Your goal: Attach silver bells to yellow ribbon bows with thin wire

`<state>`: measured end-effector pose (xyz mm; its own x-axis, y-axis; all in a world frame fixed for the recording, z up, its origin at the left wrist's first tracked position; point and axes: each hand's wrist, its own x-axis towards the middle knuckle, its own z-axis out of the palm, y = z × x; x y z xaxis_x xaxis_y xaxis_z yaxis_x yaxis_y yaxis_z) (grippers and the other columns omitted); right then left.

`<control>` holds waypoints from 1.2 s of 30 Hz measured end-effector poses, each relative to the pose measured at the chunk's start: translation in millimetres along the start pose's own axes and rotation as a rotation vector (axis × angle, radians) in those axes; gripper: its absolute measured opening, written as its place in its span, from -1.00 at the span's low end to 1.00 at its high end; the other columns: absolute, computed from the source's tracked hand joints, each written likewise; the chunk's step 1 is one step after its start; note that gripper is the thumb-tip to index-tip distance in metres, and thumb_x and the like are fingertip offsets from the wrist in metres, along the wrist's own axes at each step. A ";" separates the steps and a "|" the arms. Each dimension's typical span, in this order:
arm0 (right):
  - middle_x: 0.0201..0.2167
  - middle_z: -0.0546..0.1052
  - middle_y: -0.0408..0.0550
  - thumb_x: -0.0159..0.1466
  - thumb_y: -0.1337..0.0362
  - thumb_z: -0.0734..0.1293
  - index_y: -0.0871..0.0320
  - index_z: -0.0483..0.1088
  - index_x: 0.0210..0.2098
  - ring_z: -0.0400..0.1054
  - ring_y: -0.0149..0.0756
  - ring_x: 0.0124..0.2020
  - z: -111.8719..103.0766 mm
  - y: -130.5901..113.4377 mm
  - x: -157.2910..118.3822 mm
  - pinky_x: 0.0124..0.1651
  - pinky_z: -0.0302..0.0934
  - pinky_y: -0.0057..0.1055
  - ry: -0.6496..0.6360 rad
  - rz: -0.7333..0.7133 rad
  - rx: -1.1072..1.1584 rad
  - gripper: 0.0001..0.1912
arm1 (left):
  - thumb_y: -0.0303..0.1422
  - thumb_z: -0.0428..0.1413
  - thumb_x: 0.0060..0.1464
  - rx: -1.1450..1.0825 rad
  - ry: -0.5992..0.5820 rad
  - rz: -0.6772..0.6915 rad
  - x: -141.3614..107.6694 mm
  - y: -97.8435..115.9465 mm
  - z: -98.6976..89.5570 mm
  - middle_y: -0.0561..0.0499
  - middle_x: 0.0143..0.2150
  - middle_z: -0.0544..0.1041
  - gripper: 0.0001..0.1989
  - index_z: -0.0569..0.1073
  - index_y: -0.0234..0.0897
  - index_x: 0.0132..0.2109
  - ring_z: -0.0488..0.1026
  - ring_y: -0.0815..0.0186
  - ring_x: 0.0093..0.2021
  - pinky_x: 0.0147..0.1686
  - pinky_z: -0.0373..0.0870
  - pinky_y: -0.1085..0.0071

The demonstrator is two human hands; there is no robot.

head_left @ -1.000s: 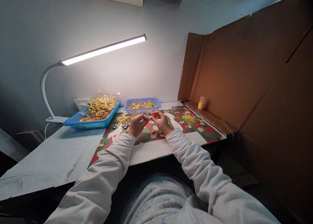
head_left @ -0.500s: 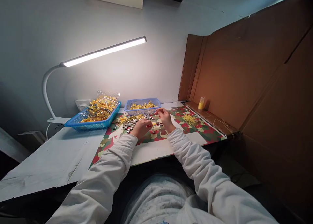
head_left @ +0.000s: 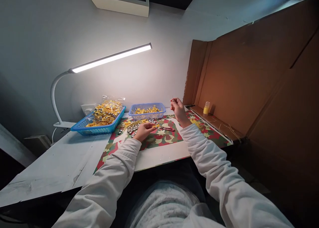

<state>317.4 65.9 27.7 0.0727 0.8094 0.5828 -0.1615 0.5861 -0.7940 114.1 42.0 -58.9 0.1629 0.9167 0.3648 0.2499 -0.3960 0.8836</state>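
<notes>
My left hand is closed in a pinch on a small yellow ribbon piece, low over the patterned cover. Higher and to the right, my right hand is raised with thumb and fingertips pressed together. Whatever it pinches is too fine to make out; a faint thin line shows above the fingertips. A red-handled cutting tool lies just right of my left hand. Behind that hand, silver bells lie in a cluster, with yellow ribbon pieces and cords beside them.
A blue basket heaped with yellow ribbons and bells stands left. A smaller basket with yellow pieces is at the back. A desk lamp, yellow threads, a small yellow bottle and a cardboard wall surround the table.
My right hand has moved up and to the right, away from my left hand. The cutting tool and the yellow piece by my left fingertips now show more plainly. The view has tilted slightly upward.
</notes>
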 end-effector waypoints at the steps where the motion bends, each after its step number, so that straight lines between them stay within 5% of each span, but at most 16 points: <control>1: -0.55 0.21 -0.26 0.26 0.18 0.22 0.09 0.28 -0.37 0.09 -0.48 -0.56 0.2 7.2 -5.3 -0.46 0.10 -0.52 -0.013 -0.001 -0.033 -0.86 | -0.12 0.32 -0.28 -0.048 0.008 -0.045 0.3 0.7 -0.7 -0.03 -0.47 0.58 -0.62 0.59 -0.34 -0.34 0.45 0.32 -0.47 -0.44 0.35 0.41; 5: -0.58 0.21 -0.27 0.19 0.14 0.30 0.10 0.34 -0.35 0.05 -0.46 -0.58 4.4 32.4 -35.9 -0.49 0.03 -0.49 -0.141 0.009 -0.203 -0.84 | -0.09 0.34 -0.34 -0.150 0.012 -0.158 0.5 5.6 -1.1 -0.04 -0.48 0.58 -0.61 0.60 -0.33 -0.42 0.44 0.33 -0.46 -0.43 0.34 0.41; 9: -0.52 0.40 -0.19 0.07 0.14 0.43 0.13 0.46 -0.37 0.25 -0.37 -0.44 11.7 41.8 -59.4 -0.35 0.14 -0.43 -0.329 -0.088 -0.405 -0.79 | -0.11 0.34 -0.35 -0.214 -0.009 -0.209 -0.3 8.6 -1.3 -0.07 -0.44 0.59 -0.63 0.60 -0.33 -0.42 0.46 0.32 -0.42 -0.41 0.34 0.42; 16: -0.47 0.53 -0.06 0.10 0.09 0.44 0.13 0.54 -0.45 0.36 -0.29 -0.41 10.9 50.4 -63.1 -0.31 0.22 -0.36 -0.396 -0.173 -0.399 -0.78 | -0.11 0.32 -0.33 -0.315 -0.076 -0.323 0.1 10.7 -4.5 -0.16 -0.42 0.60 -0.63 0.57 -0.34 -0.44 0.51 0.25 -0.38 -0.42 0.37 0.38; 22: -0.47 0.51 -0.10 0.05 0.08 0.47 0.12 0.53 -0.45 0.33 -0.32 -0.40 12.2 51.8 -66.2 -0.30 0.23 -0.38 -0.388 -0.103 -0.345 -0.77 | -0.07 0.33 -0.32 -0.253 -0.112 -0.270 -0.6 12.1 -4.2 -0.13 -0.45 0.57 -0.60 0.56 -0.34 -0.45 0.47 0.31 -0.44 -0.46 0.34 0.41; 26: -0.62 0.28 -0.25 0.08 0.10 0.40 0.12 0.48 -0.36 0.18 -0.43 -0.53 8.0 50.3 -52.1 -0.42 0.15 -0.47 -0.192 0.078 -0.150 -0.76 | -0.10 0.26 -0.22 -0.017 -0.046 -0.149 1.5 16.3 -11.3 -0.06 -0.56 0.52 -0.68 0.53 -0.31 -0.54 0.38 0.34 -0.53 -0.52 0.25 0.42; 30: -0.66 0.12 -0.29 0.21 0.24 0.25 0.13 0.38 -0.39 0.04 -0.49 -0.63 -5.2 46.9 -23.6 -0.47 0.12 -0.49 0.076 0.266 0.164 -0.89 | -0.27 0.20 -0.16 0.499 -0.001 0.133 -4.5 22.8 -17.8 0.01 -0.70 0.41 -0.75 0.43 -0.23 -0.69 0.30 0.34 -0.61 -0.53 0.16 0.40; 33: -0.67 0.16 -0.30 0.23 0.37 0.23 0.12 0.33 -0.40 0.05 -0.51 -0.67 -9.3 43.3 -4.1 -0.45 0.17 -0.50 0.103 0.430 0.218 -0.91 | -0.37 0.15 -0.16 0.812 -0.049 0.303 -20.7 27.2 -12.9 0.01 -0.76 0.30 -0.71 0.32 -0.21 -0.74 0.24 0.34 -0.66 -0.56 0.11 0.37; 36: -0.68 0.28 -0.27 0.26 0.45 0.19 0.14 0.32 -0.41 0.16 -0.50 -0.66 -0.2 45.4 6.9 -0.41 0.24 -0.49 0.073 0.650 0.188 -0.84 | -0.44 0.13 -0.16 0.944 -0.098 0.260 -41.6 33.4 -1.7 0.00 -0.71 0.30 -0.75 0.30 -0.21 -0.70 0.30 0.27 -0.64 -0.56 0.11 0.36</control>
<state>310.8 98.1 -4.4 -0.0318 0.9993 -0.0211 -0.3622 -0.0312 -0.9316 114.1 -9.3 -44.0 0.3882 0.8038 0.4509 0.8481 -0.5030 0.1666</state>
